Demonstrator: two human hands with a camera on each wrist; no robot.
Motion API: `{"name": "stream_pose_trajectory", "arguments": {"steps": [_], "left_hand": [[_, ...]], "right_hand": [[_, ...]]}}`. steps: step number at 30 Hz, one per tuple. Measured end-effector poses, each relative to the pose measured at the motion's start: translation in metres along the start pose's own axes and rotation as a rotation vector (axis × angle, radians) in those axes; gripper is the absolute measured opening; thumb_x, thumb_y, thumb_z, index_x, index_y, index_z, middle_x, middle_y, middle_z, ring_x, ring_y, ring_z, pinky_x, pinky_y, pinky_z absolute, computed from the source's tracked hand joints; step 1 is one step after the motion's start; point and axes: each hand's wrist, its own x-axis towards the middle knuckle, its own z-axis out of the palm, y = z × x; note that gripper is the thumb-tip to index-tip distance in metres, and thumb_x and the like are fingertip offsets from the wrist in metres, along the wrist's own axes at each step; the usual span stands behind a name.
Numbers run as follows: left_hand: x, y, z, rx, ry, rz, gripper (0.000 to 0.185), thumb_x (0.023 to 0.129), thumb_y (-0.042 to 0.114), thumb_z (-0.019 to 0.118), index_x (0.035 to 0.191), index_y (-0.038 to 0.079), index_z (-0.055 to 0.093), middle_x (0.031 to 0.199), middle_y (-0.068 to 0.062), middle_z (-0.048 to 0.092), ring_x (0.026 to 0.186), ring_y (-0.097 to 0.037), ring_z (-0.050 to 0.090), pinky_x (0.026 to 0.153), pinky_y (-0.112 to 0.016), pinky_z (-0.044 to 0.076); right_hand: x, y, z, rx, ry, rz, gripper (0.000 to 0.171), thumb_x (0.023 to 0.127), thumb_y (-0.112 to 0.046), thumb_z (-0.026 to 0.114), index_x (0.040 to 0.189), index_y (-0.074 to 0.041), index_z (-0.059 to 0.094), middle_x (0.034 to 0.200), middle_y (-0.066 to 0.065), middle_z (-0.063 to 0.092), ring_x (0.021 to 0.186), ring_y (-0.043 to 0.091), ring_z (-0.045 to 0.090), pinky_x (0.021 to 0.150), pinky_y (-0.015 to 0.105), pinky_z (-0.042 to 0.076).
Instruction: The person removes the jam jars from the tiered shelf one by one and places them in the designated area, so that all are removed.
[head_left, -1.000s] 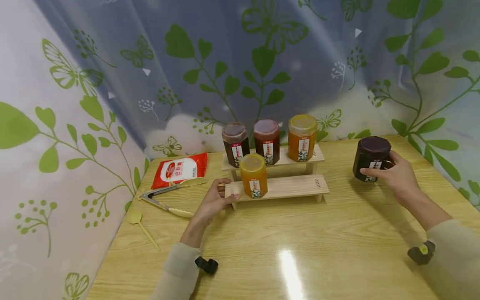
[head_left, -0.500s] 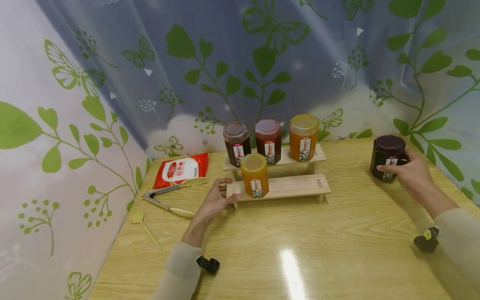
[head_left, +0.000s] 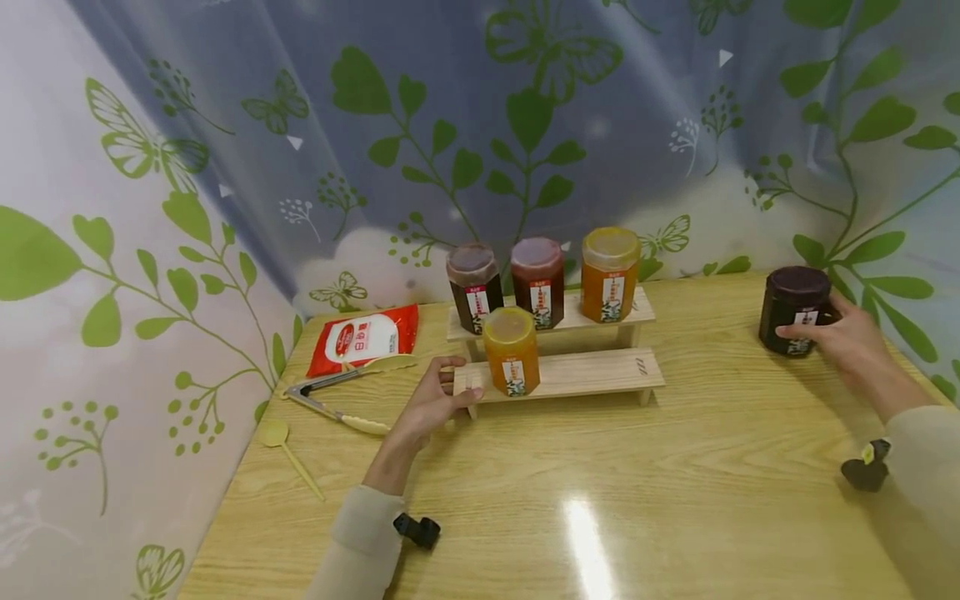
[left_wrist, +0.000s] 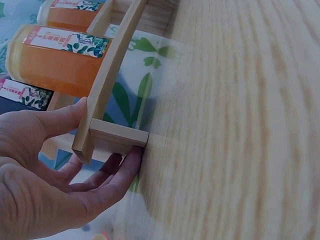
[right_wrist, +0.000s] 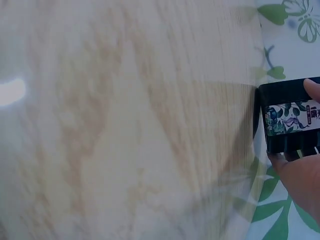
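Observation:
In the head view my right hand [head_left: 851, 340] grips a dark jam jar [head_left: 778, 321] at the far right of the table, thumb across its labelled side. The right wrist view has that jar [right_wrist: 287, 117] at its right edge, its base close over the tabletop. My left hand [head_left: 429, 406] holds the left end of a low wooden stand [head_left: 592, 375]. Its thumb lies at the top board and its fingers curl by the leg, as the left wrist view shows. An orange-yellow jar [head_left: 512, 354] stands on this lower step, near the thumb.
On the upper step [head_left: 570, 323] stand a dark jar [head_left: 474, 287], a red jar [head_left: 537, 283] and an orange jar [head_left: 610, 275]. Left of the stand lie a red-and-white packet [head_left: 363, 340], tongs [head_left: 322, 383] and a yellow spoon [head_left: 288, 454]. A patterned curtain [head_left: 450, 125] hangs behind.
My right hand has carried the dark jar to the right, away from the stand. My left hand has kept its place on the stand.

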Motion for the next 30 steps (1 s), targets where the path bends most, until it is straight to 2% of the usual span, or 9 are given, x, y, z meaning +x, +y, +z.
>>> {"name": "stream_pose_trajectory", "arguments": {"steps": [6, 13, 16, 20, 22, 23, 26, 29, 30], "left_hand": [[-0.001, 0.0, 0.001, -0.007, -0.005, -0.007, 0.065, 0.093, 0.018, 0.08, 0.147, 0.012, 0.045, 0.135, -0.02, 0.049, 0.107, -0.029, 0.054, 0.083, -0.038, 0.049], [-0.001, 0.0, 0.001, -0.017, -0.008, -0.001, 0.063, 0.094, 0.016, 0.079, 0.146, 0.013, 0.045, 0.132, -0.02, 0.052, 0.105, -0.027, 0.057, 0.082, -0.037, 0.051], [0.0, 0.0, 0.001, -0.019, -0.009, -0.002, 0.062, 0.094, 0.016, 0.079, 0.146, 0.014, 0.045, 0.132, -0.019, 0.051, 0.104, -0.026, 0.057, 0.081, -0.036, 0.051], [0.001, 0.0, 0.001, -0.021, -0.016, 0.004, 0.062, 0.094, 0.016, 0.078, 0.145, 0.013, 0.045, 0.132, -0.019, 0.05, 0.102, -0.025, 0.056, 0.079, -0.035, 0.05], [0.001, 0.0, 0.001, -0.022, -0.019, 0.01, 0.061, 0.094, 0.015, 0.078, 0.145, 0.013, 0.044, 0.132, -0.02, 0.05, 0.101, -0.025, 0.055, 0.078, -0.035, 0.049], [0.001, 0.0, 0.001, -0.023, -0.02, 0.011, 0.061, 0.094, 0.015, 0.078, 0.145, 0.012, 0.044, 0.131, -0.02, 0.05, 0.101, -0.025, 0.055, 0.078, -0.035, 0.049], [0.001, 0.0, 0.001, -0.025, -0.019, 0.014, 0.061, 0.094, 0.015, 0.078, 0.145, 0.012, 0.045, 0.13, -0.02, 0.05, 0.101, -0.025, 0.054, 0.077, -0.035, 0.048], [0.0, 0.0, 0.001, -0.03, -0.017, 0.014, 0.061, 0.094, 0.015, 0.078, 0.145, 0.011, 0.044, 0.129, -0.02, 0.05, 0.101, -0.025, 0.055, 0.078, -0.035, 0.049], [0.0, 0.001, 0.001, -0.03, -0.016, 0.014, 0.061, 0.094, 0.015, 0.078, 0.145, 0.011, 0.044, 0.13, -0.02, 0.05, 0.101, -0.025, 0.055, 0.078, -0.035, 0.049]], "right_hand": [[0.0, 0.007, -0.006, 0.038, -0.015, -0.004, 0.107, 0.095, -0.041, 0.076, 0.165, -0.026, -0.004, 0.169, 0.026, -0.004, 0.153, 0.051, -0.001, 0.12, 0.067, 0.012], [-0.003, 0.012, -0.002, 0.083, -0.025, -0.017, 0.099, 0.098, -0.038, 0.073, 0.168, -0.028, 0.005, 0.173, 0.009, 0.006, 0.157, 0.042, 0.003, 0.124, 0.058, 0.016], [-0.004, 0.013, -0.003, 0.124, -0.047, -0.016, 0.097, 0.099, -0.037, 0.072, 0.167, -0.033, 0.003, 0.174, 0.002, 0.002, 0.158, 0.037, -0.003, 0.125, 0.058, 0.01], [-0.007, 0.008, -0.007, 0.182, -0.062, -0.026, 0.095, 0.102, -0.032, 0.068, 0.167, -0.031, 0.0, 0.173, -0.004, 0.004, 0.159, 0.026, -0.002, 0.128, 0.04, 0.011], [-0.008, 0.002, -0.01, 0.242, -0.047, -0.047, 0.093, 0.102, -0.028, 0.068, 0.168, -0.03, 0.002, 0.172, -0.007, 0.012, 0.159, 0.018, 0.002, 0.126, 0.029, 0.013], [-0.008, -0.001, -0.011, 0.273, -0.033, -0.062, 0.092, 0.101, -0.025, 0.069, 0.168, -0.031, 0.006, 0.17, -0.006, 0.021, 0.158, 0.014, 0.013, 0.125, 0.024, 0.014], [-0.006, -0.014, -0.015, 0.346, 0.01, -0.115, 0.085, 0.1, -0.018, 0.071, 0.165, -0.035, 0.019, 0.159, -0.017, 0.035, 0.154, 0.005, 0.019, 0.123, 0.019, 0.014], [-0.006, -0.026, -0.018, 0.381, 0.039, -0.184, 0.074, 0.1, -0.013, 0.07, 0.159, -0.036, 0.032, 0.144, -0.024, 0.045, 0.152, 0.006, 0.025, 0.122, 0.018, 0.016], [-0.006, -0.029, -0.019, 0.382, 0.042, -0.205, 0.072, 0.1, -0.012, 0.069, 0.158, -0.035, 0.033, 0.145, -0.023, 0.045, 0.155, 0.007, 0.018, 0.122, 0.017, 0.017]]}}
